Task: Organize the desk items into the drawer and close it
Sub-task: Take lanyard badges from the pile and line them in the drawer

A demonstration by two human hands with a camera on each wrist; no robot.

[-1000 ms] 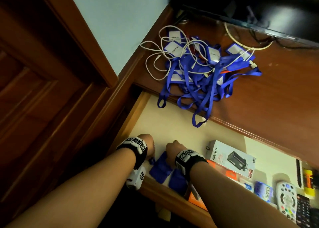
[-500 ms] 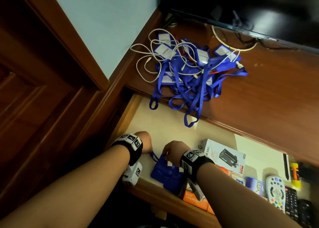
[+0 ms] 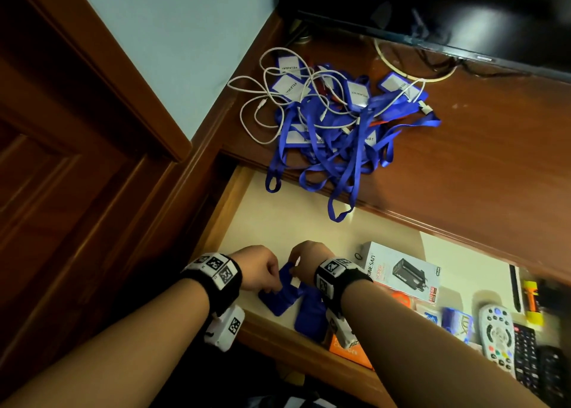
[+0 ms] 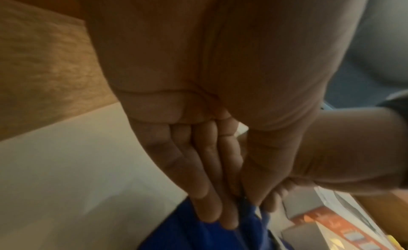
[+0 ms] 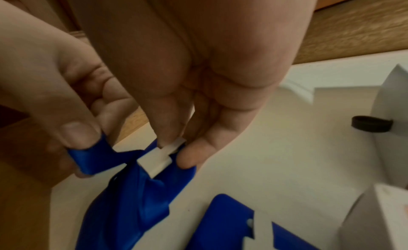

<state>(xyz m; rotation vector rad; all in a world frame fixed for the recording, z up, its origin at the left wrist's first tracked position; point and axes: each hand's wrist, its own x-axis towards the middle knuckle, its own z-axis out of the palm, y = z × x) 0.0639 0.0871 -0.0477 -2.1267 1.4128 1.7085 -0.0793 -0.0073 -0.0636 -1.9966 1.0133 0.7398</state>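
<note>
Dark wooden surface (image 3: pixel 482 160) under a black screen (image 3: pixel 432 9), tangled blue lanyards (image 3: pixel 346 129) and white cable (image 3: pixel 256 111) on it, open drawer (image 3: pixel 278 222) holding boxes, remotes, blue badge holder (image 3: pixel 279 299) gripped by left hand (image 3: pixel 258 271), right hand (image 3: pixel 306 261) pinching its white clip (image 5: pixel 158 157).

A reddish-brown wooden desk (image 3: pixel 482 172) carries a tangled heap of blue lanyards (image 3: pixel 346 135) with white-faced badge holders, white charging cables (image 3: pixel 262 111) looped through and beside it; several lanyard loops hang over the front edge. A dark flat screen (image 3: pixel 448 12) stands at the back. Below, the open drawer (image 3: pixel 234 197), cream-lined, holds two blue badge holders (image 3: pixel 309 315) near its front left, a white charger box (image 3: pixel 401 271), an orange box (image 3: pixel 349 350), small packets, a grey remote (image 3: pixel 497 336) and a black remote (image 3: pixel 525 352).
</note>
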